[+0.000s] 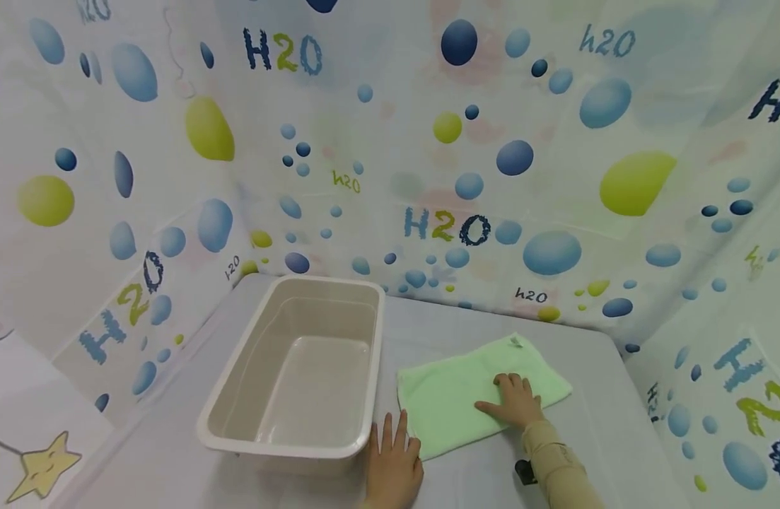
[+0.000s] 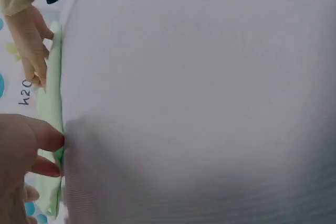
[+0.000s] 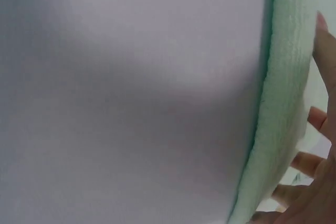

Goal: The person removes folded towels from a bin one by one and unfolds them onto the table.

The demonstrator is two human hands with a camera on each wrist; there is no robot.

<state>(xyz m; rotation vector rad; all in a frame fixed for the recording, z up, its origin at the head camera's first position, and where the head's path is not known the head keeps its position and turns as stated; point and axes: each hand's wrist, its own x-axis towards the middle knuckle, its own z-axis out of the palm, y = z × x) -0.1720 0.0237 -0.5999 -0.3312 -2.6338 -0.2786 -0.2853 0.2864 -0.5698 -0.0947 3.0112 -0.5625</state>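
A folded light green towel (image 1: 453,396) lies flat on the white table, right of the basin. My right hand (image 1: 515,403) rests on its right half with fingers spread; the right wrist view shows those fingers (image 3: 310,163) on top of the towel's thick folded edge (image 3: 286,77). Between the basin's near right corner and the towel's left corner, my left hand (image 1: 394,463) lies on the table, its fingers extended. In the left wrist view the left hand (image 2: 26,150) is beside the towel's end, and the right hand (image 2: 34,45) touches the towel farther along.
A beige rectangular basin (image 1: 375,367) stands on the left part of the white table (image 1: 479,488). Curtains (image 1: 390,141) printed with bubbles and H2O lettering enclose the back and sides. A dark strap piece (image 1: 525,472) shows at the right wrist. A yellow star print (image 1: 46,466) is at lower left.
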